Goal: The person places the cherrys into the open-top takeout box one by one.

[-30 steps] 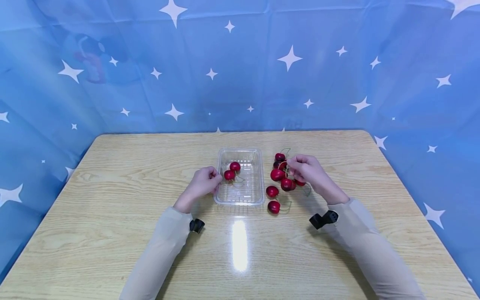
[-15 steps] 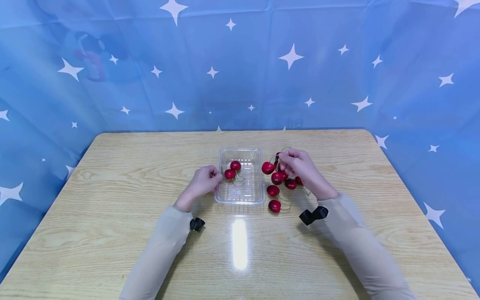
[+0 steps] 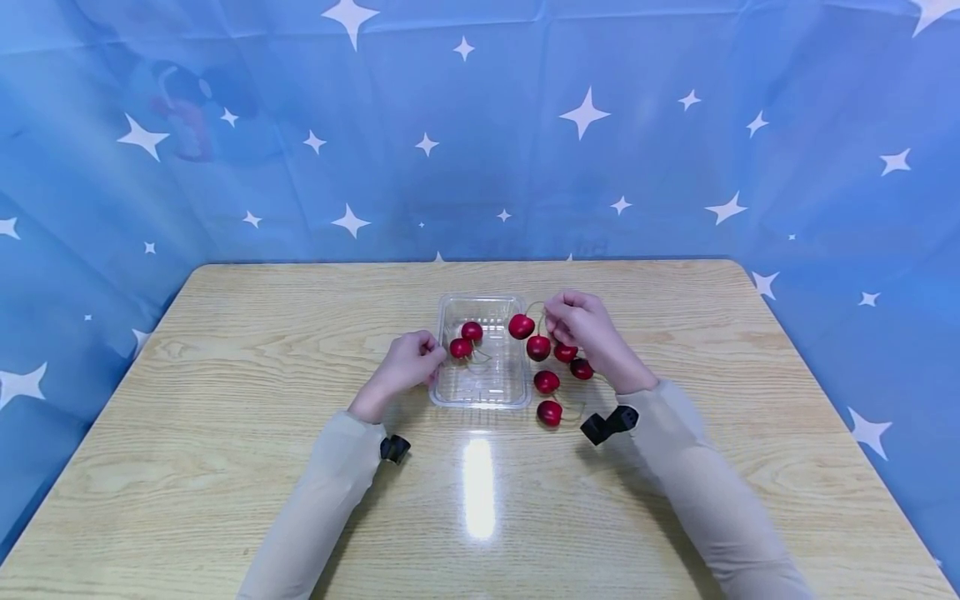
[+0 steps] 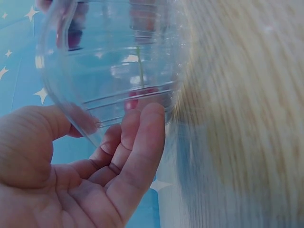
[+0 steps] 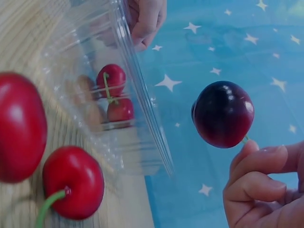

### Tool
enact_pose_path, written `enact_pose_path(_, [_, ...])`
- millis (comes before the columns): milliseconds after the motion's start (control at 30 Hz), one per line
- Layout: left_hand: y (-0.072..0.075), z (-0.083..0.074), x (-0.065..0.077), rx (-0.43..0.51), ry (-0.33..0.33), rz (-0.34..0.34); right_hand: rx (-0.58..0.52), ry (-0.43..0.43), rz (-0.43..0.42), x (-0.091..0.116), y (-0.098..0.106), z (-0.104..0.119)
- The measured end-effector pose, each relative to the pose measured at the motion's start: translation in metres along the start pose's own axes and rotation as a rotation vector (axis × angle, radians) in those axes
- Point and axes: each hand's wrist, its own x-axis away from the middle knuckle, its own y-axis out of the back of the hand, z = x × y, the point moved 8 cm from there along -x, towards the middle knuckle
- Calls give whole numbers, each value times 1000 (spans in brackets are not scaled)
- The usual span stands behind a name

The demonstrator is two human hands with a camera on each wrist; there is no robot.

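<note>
A clear plastic box stands on the table with a pair of red cherries inside, near its left wall. My left hand pinches the box's left rim. In the left wrist view, the thumb is at the rim and the fingers lie against the outer wall. Beside the right rim, my right hand pinches the green stem of a pair of cherries. They hang off the table at the rim's height. A dark cherry appears right by the fingertips in the right wrist view.
Several loose cherries lie on the wooden table, right of the box and partly under my right hand. A blue curtain with white stars hangs behind the table and along its sides.
My right hand has lifted the pair of cherries from the pile and moved left, towards the box's right rim. The left hand and the box have stayed in place.
</note>
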Motion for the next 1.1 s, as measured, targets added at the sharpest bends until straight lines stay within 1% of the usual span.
enact_pose_path(233, [0,-2,0,-16,-11,-7,-53,-8,7,-4,-10,-2])
enact_pose_path(300, [0,-1,0,-17,-9,-7,-67,-13,-2,-6,-12,-3])
enact_pose_path(633, [1,-1,1,-11,-19,-10,-60,-8,-53,-13,-25,-6])
enact_pose_path(900, [0,-1,1,-8,-13,-7,-17,-17,-90,-20,-30,-14])
enact_pose_path(1100, [1,-1,1,-7,-18,-6,100,2,-114,-24,-33,-15])
